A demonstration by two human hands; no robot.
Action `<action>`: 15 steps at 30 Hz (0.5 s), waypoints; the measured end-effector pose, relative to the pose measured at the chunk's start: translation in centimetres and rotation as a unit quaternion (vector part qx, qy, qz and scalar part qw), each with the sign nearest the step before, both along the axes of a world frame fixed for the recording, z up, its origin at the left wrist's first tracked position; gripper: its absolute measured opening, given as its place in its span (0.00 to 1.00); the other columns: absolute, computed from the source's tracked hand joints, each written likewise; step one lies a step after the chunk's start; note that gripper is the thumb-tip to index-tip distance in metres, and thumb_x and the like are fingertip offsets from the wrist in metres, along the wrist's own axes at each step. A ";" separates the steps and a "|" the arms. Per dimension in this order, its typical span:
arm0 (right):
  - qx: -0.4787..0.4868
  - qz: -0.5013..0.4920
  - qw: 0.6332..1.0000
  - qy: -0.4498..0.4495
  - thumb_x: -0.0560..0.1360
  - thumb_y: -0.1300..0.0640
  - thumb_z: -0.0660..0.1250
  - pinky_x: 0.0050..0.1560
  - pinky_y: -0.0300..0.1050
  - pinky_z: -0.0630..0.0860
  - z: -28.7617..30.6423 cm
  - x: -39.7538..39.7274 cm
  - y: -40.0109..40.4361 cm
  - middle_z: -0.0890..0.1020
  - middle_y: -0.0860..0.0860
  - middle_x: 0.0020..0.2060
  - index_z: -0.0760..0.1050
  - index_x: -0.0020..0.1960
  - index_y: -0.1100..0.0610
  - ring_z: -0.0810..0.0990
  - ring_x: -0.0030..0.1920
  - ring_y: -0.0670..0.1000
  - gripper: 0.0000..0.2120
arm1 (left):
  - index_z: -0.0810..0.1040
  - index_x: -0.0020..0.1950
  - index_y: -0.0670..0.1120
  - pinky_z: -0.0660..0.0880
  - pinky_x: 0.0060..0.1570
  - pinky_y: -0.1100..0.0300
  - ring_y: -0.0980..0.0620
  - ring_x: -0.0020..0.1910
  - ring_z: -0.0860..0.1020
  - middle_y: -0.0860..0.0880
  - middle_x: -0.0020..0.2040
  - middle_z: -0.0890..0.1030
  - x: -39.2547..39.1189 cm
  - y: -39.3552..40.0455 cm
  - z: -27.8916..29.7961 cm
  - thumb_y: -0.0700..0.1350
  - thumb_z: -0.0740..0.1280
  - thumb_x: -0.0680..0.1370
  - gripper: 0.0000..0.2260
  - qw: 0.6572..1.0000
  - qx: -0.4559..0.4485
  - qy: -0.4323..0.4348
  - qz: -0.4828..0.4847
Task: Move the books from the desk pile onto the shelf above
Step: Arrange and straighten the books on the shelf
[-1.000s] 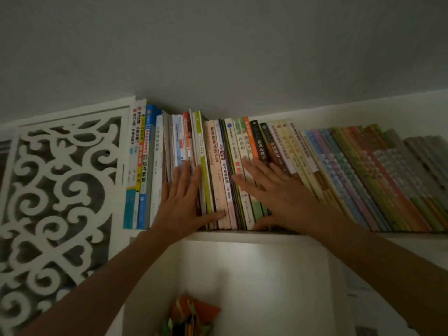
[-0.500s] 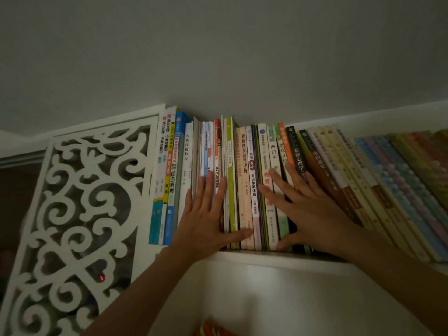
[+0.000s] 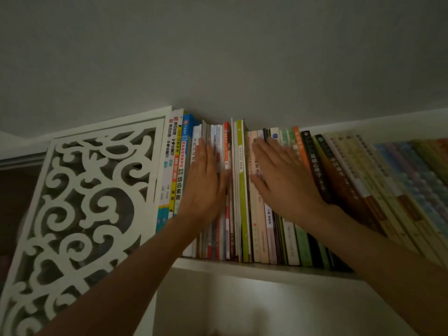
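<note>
The white shelf (image 3: 242,265) carries a long row of books (image 3: 244,190), standing upright at the left and leaning at the right. At its left end is a white carved panel (image 3: 80,202). The left hand (image 3: 206,187) lies flat on the spines, fingers (image 3: 206,154) stretched and holding nothing. The right hand (image 3: 283,180) also presses flat, open, near a green book (image 3: 240,166) between both hands.
</note>
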State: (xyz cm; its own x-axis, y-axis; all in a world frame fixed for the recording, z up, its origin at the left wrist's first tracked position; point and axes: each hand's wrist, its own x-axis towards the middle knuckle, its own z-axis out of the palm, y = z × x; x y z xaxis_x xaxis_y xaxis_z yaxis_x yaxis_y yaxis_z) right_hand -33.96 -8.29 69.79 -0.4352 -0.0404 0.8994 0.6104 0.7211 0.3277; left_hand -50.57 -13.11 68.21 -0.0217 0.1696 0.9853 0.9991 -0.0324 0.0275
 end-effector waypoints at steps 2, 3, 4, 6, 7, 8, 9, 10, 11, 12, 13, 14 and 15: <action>0.024 0.027 0.999 0.010 0.82 0.51 0.50 0.69 0.40 0.34 2.0 -2.1 -0.5 0.50 0.53 0.77 0.47 0.77 0.58 0.46 0.77 0.50 0.27 | 0.35 0.74 0.49 0.35 0.70 0.63 0.60 0.72 0.34 0.54 0.72 0.33 -0.5 0.4 -0.1 0.53 0.48 0.82 0.27 0.999 0.021 0.017 -0.017; 0.031 0.031 0.999 0.010 0.82 0.52 0.51 0.69 0.39 0.35 3.0 -3.1 -0.6 0.51 0.54 0.77 0.48 0.77 0.58 0.47 0.76 0.50 0.26 | 0.35 0.74 0.49 0.34 0.69 0.65 0.61 0.72 0.35 0.54 0.73 0.35 -0.6 0.7 -0.2 0.52 0.47 0.83 0.26 0.999 0.029 0.026 -0.022; 0.034 0.030 0.999 0.016 0.83 0.53 0.50 0.70 0.39 0.36 3.8 -3.9 -0.5 0.52 0.54 0.77 0.48 0.77 0.59 0.48 0.76 0.50 0.26 | 0.36 0.74 0.49 0.33 0.68 0.67 0.62 0.73 0.36 0.53 0.75 0.36 -0.7 1.0 -0.2 0.52 0.46 0.83 0.25 0.999 0.032 0.035 -0.026; 0.029 0.019 0.999 0.033 0.83 0.53 0.49 0.72 0.42 0.39 4.9 -4.7 -0.2 0.52 0.54 0.77 0.48 0.77 0.59 0.48 0.76 0.51 0.25 | 0.38 0.75 0.48 0.32 0.66 0.71 0.62 0.73 0.37 0.53 0.76 0.38 -0.8 1.6 0.0 0.52 0.44 0.83 0.24 0.998 0.036 0.036 -0.033; 0.025 0.012 0.999 0.036 0.83 0.53 0.49 0.73 0.43 0.40 5.0 -4.9 0.0 0.52 0.54 0.77 0.48 0.77 0.59 0.48 0.77 0.51 0.25 | 0.38 0.75 0.48 0.31 0.66 0.71 0.62 0.73 0.37 0.53 0.76 0.38 -1.0 1.8 0.0 0.53 0.44 0.82 0.24 0.998 0.040 0.033 -0.033; 0.023 0.003 0.999 0.034 0.83 0.53 0.48 0.73 0.44 0.40 5.1 -4.8 0.4 0.51 0.54 0.77 0.47 0.77 0.59 0.47 0.77 0.50 0.25 | 0.38 0.75 0.48 0.32 0.66 0.70 0.62 0.73 0.37 0.53 0.76 0.38 -1.1 2.0 0.1 0.53 0.43 0.82 0.25 0.998 0.046 0.032 -0.028; 0.020 -0.009 0.999 0.028 0.83 0.52 0.48 0.73 0.43 0.39 5.0 -4.6 0.6 0.49 0.53 0.77 0.45 0.77 0.58 0.46 0.77 0.50 0.26 | 0.39 0.75 0.47 0.32 0.67 0.69 0.61 0.74 0.37 0.53 0.76 0.39 -1.2 2.2 0.1 0.54 0.42 0.81 0.25 0.998 0.049 0.034 -0.020; 0.017 -0.020 0.999 0.021 0.83 0.52 0.47 0.73 0.43 0.38 4.6 -4.2 0.8 0.47 0.52 0.77 0.44 0.77 0.57 0.45 0.77 0.49 0.26 | 0.39 0.76 0.47 0.32 0.68 0.67 0.60 0.74 0.37 0.52 0.76 0.39 -1.3 2.3 0.0 0.55 0.42 0.80 0.26 0.998 0.047 0.038 -0.012; 0.016 -0.030 0.999 0.017 0.83 0.51 0.46 0.72 0.42 0.37 4.2 -3.7 0.8 0.47 0.52 0.77 0.43 0.77 0.57 0.45 0.76 0.49 0.26 | 0.39 0.76 0.47 0.32 0.69 0.65 0.59 0.74 0.37 0.51 0.77 0.40 -1.3 2.3 0.0 0.56 0.40 0.79 0.27 0.998 0.045 0.042 -0.006; 0.012 -0.043 0.999 0.016 0.83 0.50 0.46 0.71 0.42 0.37 3.6 -3.1 0.7 0.47 0.52 0.77 0.44 0.77 0.57 0.45 0.76 0.49 0.26 | 0.39 0.76 0.47 0.31 0.70 0.63 0.58 0.74 0.37 0.50 0.77 0.41 -1.3 2.2 0.1 0.57 0.39 0.79 0.28 0.998 0.041 0.044 -0.001; 0.008 -0.058 0.998 0.018 0.83 0.49 0.45 0.71 0.42 0.37 2.8 -2.4 0.6 0.49 0.53 0.77 0.46 0.77 0.58 0.47 0.76 0.50 0.26 | 0.37 0.75 0.48 0.29 0.69 0.62 0.57 0.74 0.36 0.49 0.77 0.40 -1.3 2.0 0.2 0.58 0.38 0.78 0.28 0.998 0.035 0.041 0.010; 0.014 -0.073 0.997 0.029 0.82 0.48 0.45 0.72 0.44 0.40 1.9 -1.7 0.5 0.53 0.55 0.76 0.50 0.77 0.60 0.51 0.76 0.52 0.27 | 0.35 0.74 0.49 0.26 0.67 0.62 0.55 0.74 0.33 0.48 0.77 0.38 -1.2 1.7 0.3 0.59 0.37 0.78 0.28 0.999 0.027 0.037 0.027; 0.025 -0.085 0.995 0.047 0.81 0.47 0.45 0.72 0.47 0.44 0.8 -0.8 0.6 0.58 0.57 0.75 0.54 0.76 0.61 0.55 0.75 0.55 0.28 | 0.33 0.74 0.50 0.23 0.65 0.62 0.54 0.72 0.30 0.48 0.76 0.35 -1.0 1.5 0.3 0.60 0.36 0.78 0.28 0.998 0.015 0.033 0.041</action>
State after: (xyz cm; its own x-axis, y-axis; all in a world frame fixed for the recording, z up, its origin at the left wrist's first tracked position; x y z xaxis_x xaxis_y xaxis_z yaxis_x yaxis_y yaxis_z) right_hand -34.80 -7.70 70.60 -0.3538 -0.0183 0.9352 0.7520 0.5889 0.2960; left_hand -51.53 -11.62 68.48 0.0317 0.1397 0.9897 0.9979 0.0507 -0.0391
